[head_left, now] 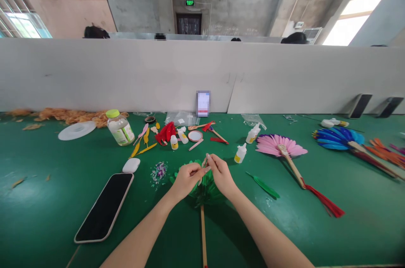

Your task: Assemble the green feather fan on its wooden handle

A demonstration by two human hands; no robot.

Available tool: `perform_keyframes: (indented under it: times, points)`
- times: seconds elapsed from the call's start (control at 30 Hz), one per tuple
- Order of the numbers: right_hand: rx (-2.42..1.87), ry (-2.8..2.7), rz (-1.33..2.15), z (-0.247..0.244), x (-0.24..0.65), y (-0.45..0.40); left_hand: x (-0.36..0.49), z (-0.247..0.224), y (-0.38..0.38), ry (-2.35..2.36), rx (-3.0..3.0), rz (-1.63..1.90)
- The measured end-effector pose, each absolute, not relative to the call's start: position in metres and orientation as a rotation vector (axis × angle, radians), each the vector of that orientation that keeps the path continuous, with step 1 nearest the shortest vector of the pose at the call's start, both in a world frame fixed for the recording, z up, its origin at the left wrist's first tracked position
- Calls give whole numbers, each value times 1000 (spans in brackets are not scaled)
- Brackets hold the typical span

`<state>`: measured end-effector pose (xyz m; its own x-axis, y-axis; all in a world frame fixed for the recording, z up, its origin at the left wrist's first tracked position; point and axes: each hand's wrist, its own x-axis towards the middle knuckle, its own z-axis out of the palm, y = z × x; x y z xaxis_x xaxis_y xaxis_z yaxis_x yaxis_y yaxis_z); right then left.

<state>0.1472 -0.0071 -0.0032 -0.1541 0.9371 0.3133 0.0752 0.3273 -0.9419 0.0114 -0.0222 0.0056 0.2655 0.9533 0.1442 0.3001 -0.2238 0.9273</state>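
A green feather fan point(205, 190) with a thin wooden handle point(203, 234) lies on the green table point(63, 183) in front of me. My left hand point(186, 180) and my right hand point(220, 173) meet above the fan's top. Both pinch a small pale piece point(205, 162) between their fingertips; it is too small to identify. A loose green feather point(265, 186) lies to the right of my right hand. A little pile of sequins point(158, 172) sits left of my left hand.
A phone point(106, 206) and a white case point(130, 165) lie at left. Small glue bottles point(240, 153), a jar point(120, 127), red tassels point(166, 132), a pink fan point(281, 146) and a blue fan point(340, 138) lie beyond. A white partition point(126, 74) backs the table; other people's heads show above it.
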Motion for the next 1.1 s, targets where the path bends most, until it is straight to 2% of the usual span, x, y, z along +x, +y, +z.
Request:
perform_keyframes:
  times: [0.4, 0.7, 1.1]
  points:
    - [-920, -1403, 1314, 5, 161, 2, 12, 4, -22, 1286, 1850, 1077]
    - [-864, -1379, 1289, 7, 163, 2, 6, 9, -20, 1165, 1637, 969]
    - [-855, -1450, 1298, 3, 160, 0, 10, 10, -22, 1227, 1618, 1043]
